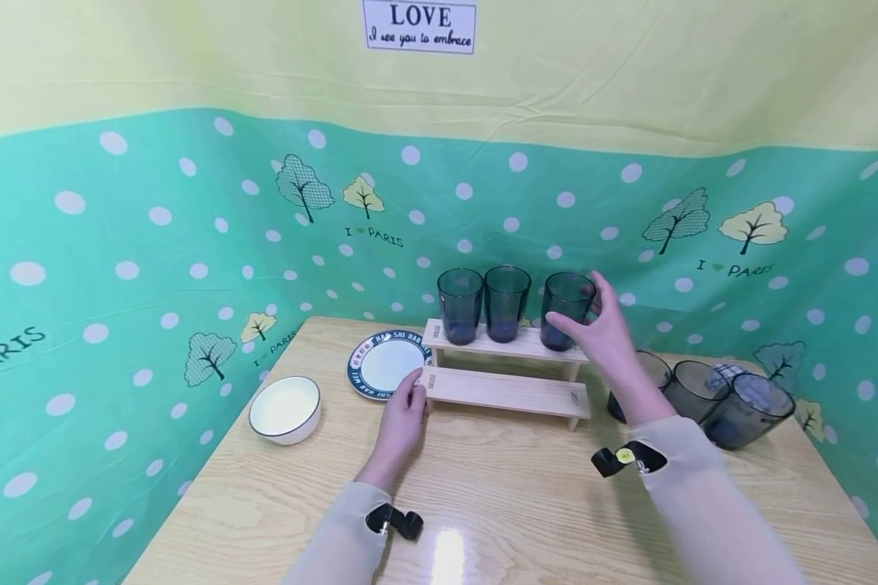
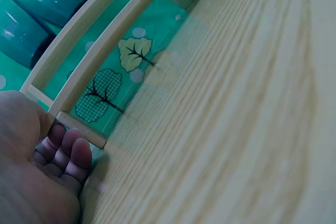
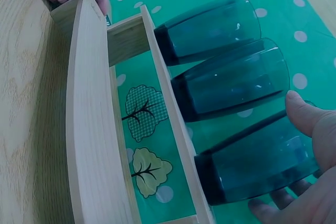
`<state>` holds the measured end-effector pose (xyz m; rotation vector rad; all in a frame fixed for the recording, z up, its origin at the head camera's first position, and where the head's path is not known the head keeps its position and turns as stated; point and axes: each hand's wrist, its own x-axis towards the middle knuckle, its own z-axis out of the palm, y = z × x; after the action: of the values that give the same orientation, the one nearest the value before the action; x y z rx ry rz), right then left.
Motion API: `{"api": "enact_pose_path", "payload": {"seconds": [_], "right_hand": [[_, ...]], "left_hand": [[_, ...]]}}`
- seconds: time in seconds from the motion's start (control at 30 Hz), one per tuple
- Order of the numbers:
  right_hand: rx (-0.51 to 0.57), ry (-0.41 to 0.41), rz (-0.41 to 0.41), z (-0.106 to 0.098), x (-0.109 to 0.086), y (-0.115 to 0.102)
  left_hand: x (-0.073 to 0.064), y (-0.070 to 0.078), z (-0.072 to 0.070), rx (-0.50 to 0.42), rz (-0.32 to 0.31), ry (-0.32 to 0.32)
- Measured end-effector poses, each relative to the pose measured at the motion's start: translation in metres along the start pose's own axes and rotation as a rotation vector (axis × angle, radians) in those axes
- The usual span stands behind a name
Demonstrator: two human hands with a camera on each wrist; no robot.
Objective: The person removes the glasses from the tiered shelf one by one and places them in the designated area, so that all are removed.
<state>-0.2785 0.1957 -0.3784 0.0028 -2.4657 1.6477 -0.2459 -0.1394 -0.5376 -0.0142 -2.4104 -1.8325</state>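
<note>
Three dark tinted glasses stand upright in a row on the upper step of a two-step wooden rack [image 1: 501, 390]. My right hand [image 1: 606, 335] holds the rightmost glass [image 3: 257, 158], thumb on its near side and fingers round the far side. The glass's base is on the upper step. The left glass [image 1: 461, 305] and middle glass [image 1: 507, 302] stand close together, with a wider gap before the held one. At the rack's left end, my left hand [image 1: 402, 414] grips the end of the lower step, its fingers curled under the edge [image 2: 79, 129].
Behind the left hand lies a white plate [image 1: 388, 366] with a blue lettered rim, partly behind the rack. A white bowl [image 1: 285, 410] sits farther left. Three more tinted glasses [image 1: 749, 410] stand right of the rack, partly behind the right forearm. A patterned cloth [image 1: 541, 211] hangs behind the table.
</note>
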Motion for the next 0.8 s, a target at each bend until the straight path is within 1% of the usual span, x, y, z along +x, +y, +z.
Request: {"api": "enact_pose_path", "payload": {"seconds": [0.53, 0.8], "right_hand": [[-0.017, 0.034, 0.033, 0.0039, 0.0041, 0.0018], [-0.025, 0.066, 0.033, 0.0048, 0.0056, 0.0032]], "left_hand": [[-0.0002, -0.0002, -0.0001, 0.008, 0.008, -0.005], [-0.0015, 0.0003, -0.0001, 0.018, 0.009, -0.004]]}}
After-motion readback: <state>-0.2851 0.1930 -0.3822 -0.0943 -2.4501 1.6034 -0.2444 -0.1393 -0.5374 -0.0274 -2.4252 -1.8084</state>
